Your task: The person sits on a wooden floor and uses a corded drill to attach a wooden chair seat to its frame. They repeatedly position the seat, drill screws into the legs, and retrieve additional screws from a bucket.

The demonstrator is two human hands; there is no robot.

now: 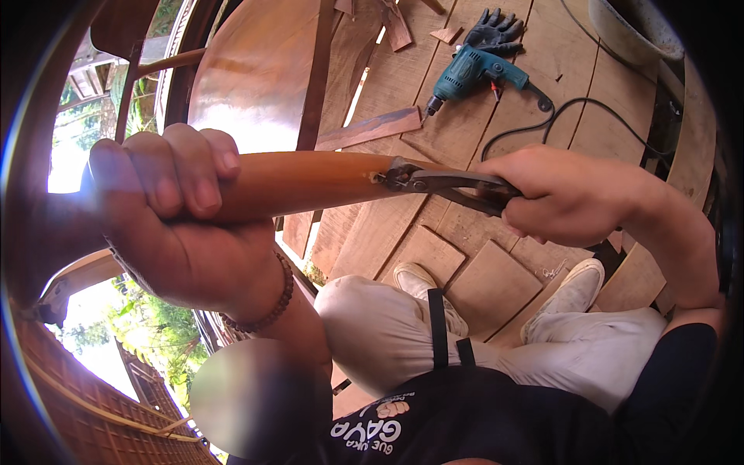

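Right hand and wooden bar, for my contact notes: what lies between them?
In the head view, dark metal pincers lie there, gripped by the right hand, with their working end at the wooden bar.

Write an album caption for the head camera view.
Left hand gripping a wooden piece, right hand holding pliers against it; drill and glove lie on planks.

Daylight from the left glares off the upper-left wooden panel (pixel 252 77). Edges darken and warp. One lower-left patch (pixel 232 399) is blurred.
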